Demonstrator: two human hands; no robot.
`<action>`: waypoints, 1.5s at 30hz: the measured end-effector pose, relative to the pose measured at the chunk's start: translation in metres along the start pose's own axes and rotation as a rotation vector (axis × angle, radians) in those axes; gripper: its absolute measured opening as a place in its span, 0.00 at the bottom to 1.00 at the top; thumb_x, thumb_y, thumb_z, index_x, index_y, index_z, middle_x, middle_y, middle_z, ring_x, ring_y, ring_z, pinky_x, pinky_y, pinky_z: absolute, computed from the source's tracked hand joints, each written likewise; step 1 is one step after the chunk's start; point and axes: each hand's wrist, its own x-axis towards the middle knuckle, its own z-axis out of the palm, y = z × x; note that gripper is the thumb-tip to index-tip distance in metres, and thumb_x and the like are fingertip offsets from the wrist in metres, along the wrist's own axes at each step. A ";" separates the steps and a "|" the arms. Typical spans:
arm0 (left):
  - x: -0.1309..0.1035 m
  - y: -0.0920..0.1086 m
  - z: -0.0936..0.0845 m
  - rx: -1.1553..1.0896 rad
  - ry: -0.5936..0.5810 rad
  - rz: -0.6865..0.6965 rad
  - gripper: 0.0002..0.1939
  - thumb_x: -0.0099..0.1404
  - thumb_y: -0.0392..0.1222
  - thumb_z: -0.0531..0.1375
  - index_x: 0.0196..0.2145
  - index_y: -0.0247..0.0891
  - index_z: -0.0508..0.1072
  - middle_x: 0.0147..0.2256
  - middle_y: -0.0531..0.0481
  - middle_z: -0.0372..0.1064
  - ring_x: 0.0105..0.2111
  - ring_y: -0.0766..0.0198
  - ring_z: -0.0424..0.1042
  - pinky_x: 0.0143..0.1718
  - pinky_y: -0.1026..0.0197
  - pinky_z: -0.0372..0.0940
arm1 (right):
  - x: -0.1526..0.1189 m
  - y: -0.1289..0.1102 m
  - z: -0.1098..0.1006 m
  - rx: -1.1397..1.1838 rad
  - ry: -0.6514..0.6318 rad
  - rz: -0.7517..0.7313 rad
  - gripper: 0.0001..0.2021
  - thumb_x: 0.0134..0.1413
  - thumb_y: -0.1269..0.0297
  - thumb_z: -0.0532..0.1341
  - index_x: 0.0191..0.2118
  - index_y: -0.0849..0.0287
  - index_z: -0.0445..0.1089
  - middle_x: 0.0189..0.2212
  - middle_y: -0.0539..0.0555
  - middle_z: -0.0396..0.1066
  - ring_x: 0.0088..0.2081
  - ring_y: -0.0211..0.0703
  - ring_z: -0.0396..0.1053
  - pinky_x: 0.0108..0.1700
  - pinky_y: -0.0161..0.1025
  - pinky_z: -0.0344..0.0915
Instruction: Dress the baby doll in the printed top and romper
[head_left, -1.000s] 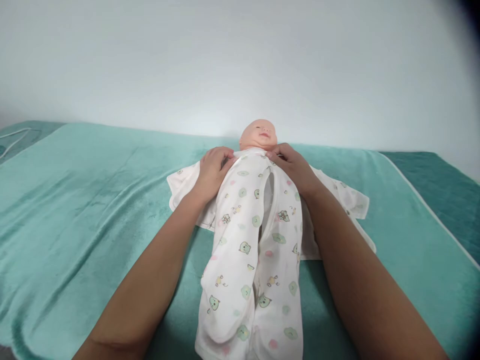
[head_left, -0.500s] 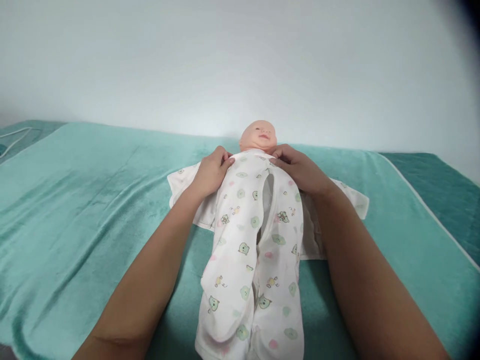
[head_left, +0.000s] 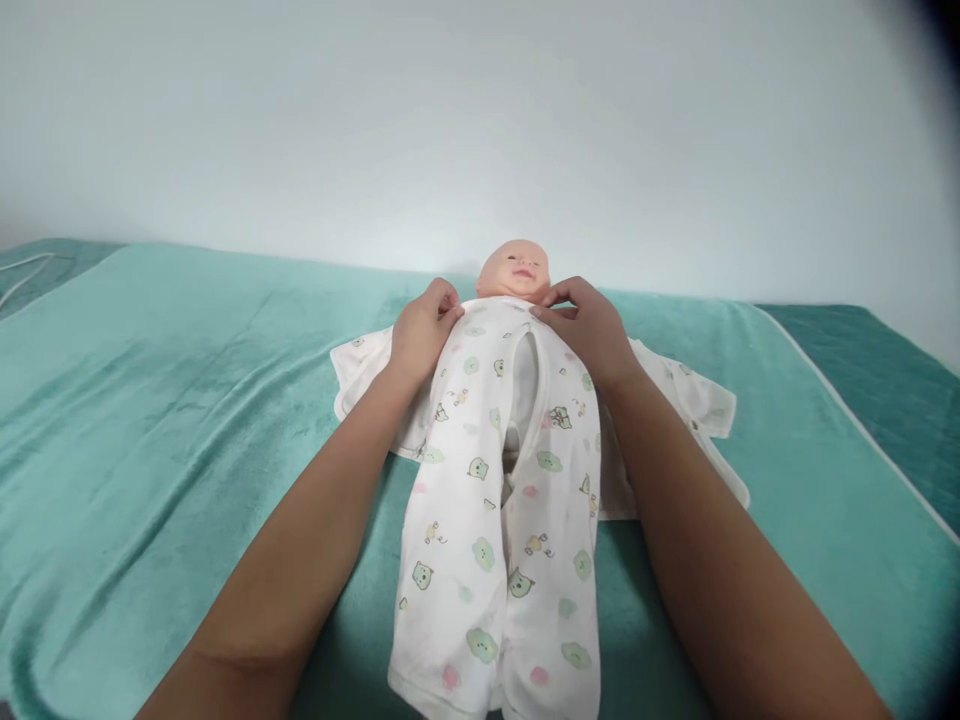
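A baby doll (head_left: 514,268) lies on its back, its head toward the wall. White baby pants (head_left: 469,510) with green and pink prints and an open crotch cover its body, waistband at the neck and legs toward me. Under them a white baby shirt (head_left: 705,402) is spread, its sleeves sticking out on both sides. My left hand (head_left: 426,335) pinches the left end of the pants' waistband. At the right of the neck, my right hand (head_left: 589,325) is closed on the waistband by the doll's chin. The doll's limbs are hidden.
A light green plush blanket (head_left: 187,400) lies under everything. Darker green quilted cloth (head_left: 847,370) shows at the right, beyond the blanket's pale edge. A white wall (head_left: 300,130) rises directly behind the doll. A thin white cord-like strip (head_left: 26,270) is at the far left.
The pants' waistband and legs have shifted slightly up and left with my hands. The crotch opening gapes wider. My right hand has moved a little left, and more of the shirt's right side shows.
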 end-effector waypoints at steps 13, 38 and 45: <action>-0.031 -0.001 -0.010 0.155 -0.084 0.246 0.23 0.69 0.35 0.52 0.57 0.51 0.74 0.57 0.51 0.71 0.56 0.57 0.68 0.59 0.52 0.59 | -0.022 0.004 -0.003 0.145 -0.038 -0.075 0.12 0.59 0.56 0.59 0.43 0.55 0.74 0.44 0.52 0.75 0.47 0.44 0.69 0.53 0.44 0.62; -0.093 0.023 -0.025 0.037 -0.054 0.017 0.13 0.66 0.42 0.55 0.48 0.42 0.66 0.45 0.44 0.72 0.45 0.53 0.70 0.45 0.51 0.66 | -0.091 0.024 -0.021 0.258 -0.066 0.395 0.17 0.49 0.55 0.65 0.45 0.55 0.75 0.38 0.56 0.78 0.40 0.53 0.74 0.36 0.44 0.71; -0.102 0.039 -0.030 -0.287 -0.165 -0.254 0.14 0.63 0.48 0.59 0.44 0.42 0.64 0.46 0.44 0.74 0.48 0.52 0.70 0.47 0.50 0.67 | -0.097 0.011 -0.027 0.357 -0.147 0.401 0.16 0.51 0.52 0.65 0.42 0.53 0.79 0.29 0.54 0.78 0.33 0.53 0.75 0.35 0.47 0.73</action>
